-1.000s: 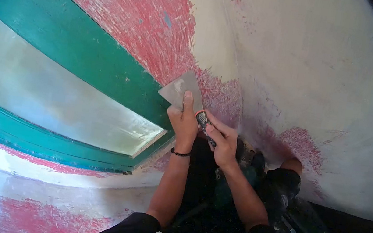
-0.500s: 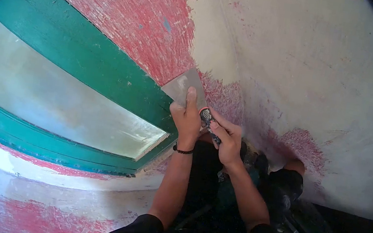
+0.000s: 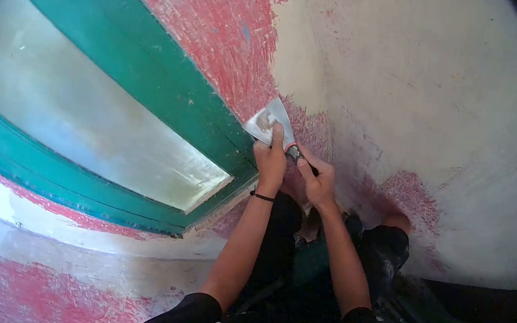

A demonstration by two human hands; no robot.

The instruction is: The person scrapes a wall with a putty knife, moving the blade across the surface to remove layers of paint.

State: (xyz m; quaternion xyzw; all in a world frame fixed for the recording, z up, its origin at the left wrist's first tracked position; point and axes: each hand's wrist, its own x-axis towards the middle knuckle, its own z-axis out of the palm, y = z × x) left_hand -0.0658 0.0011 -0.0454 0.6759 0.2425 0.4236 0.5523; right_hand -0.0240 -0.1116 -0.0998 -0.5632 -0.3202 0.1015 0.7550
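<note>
Most of the wall (image 3: 451,89) on the right looks scraped to cream, while red paint (image 3: 212,18) is left above the green frame (image 3: 152,75), where your left hand (image 3: 269,163) and right hand (image 3: 317,184) clasp the scraper (image 3: 268,122) against the wall.

Shiny metal scraper blade (image 3: 268,123), rough chalky wall (image 3: 423,98), glossy painted frame (image 3: 152,75)
</note>
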